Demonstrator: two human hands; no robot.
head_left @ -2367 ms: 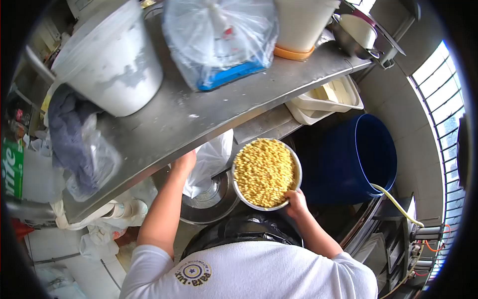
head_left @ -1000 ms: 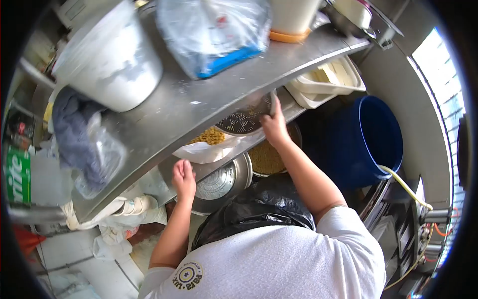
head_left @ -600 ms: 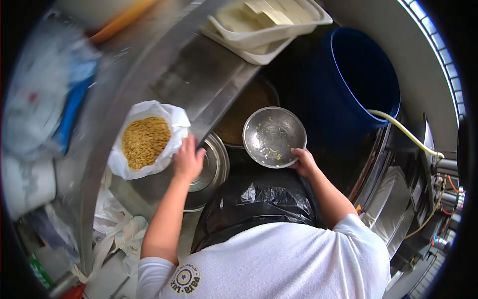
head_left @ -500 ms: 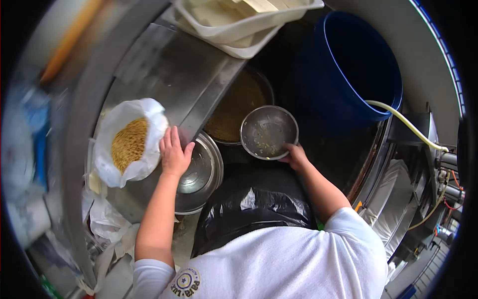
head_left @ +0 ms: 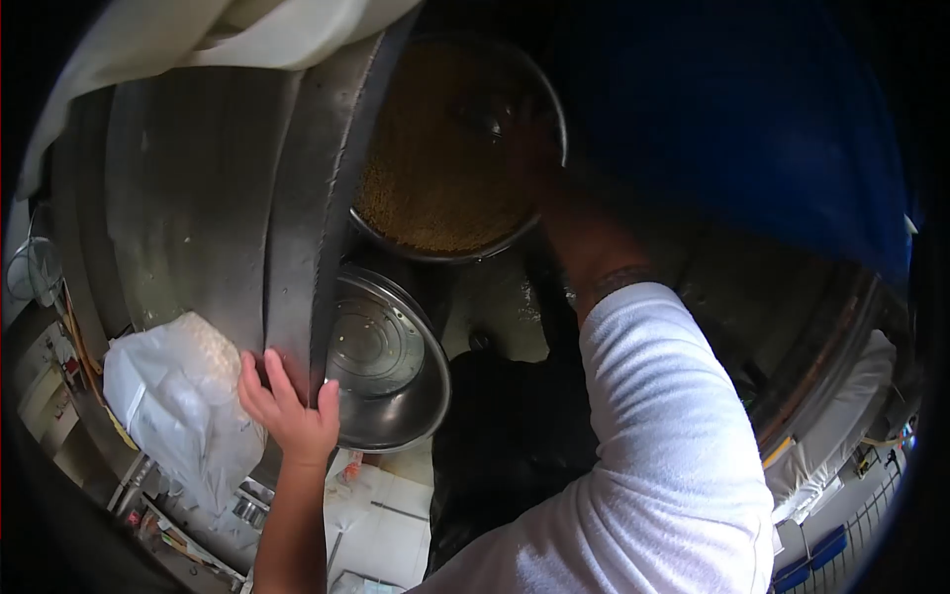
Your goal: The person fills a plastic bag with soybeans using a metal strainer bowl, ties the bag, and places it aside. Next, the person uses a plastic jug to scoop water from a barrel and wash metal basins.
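My left hand (head_left: 292,416) is spread open with nothing in it, its fingers on the edge of the steel counter (head_left: 223,178). Just left of it is a white plastic bag (head_left: 183,396) on the counter, its pale grain showing at the top. My right arm stretches forward into shadow over a large metal pot (head_left: 475,255) of brownish grain (head_left: 426,203). In the dimness my right hand (head_left: 534,148) is closed at the small metal bowl (head_left: 485,121), which shows mostly as a glint against the grain. The fingers are hard to make out.
A wide steel basin (head_left: 421,411) sits below the counter edge, near my left hand. The big blue barrel (head_left: 752,129) stands at the upper right. Pale tubs (head_left: 277,40) overhang the counter at the top left. A wrapped white bundle (head_left: 831,426) lies at the right.
I have leaned forward. My right hand has carried the metal bowl forward, away from my body, into the large pot. My left hand has shifted onto the counter edge.
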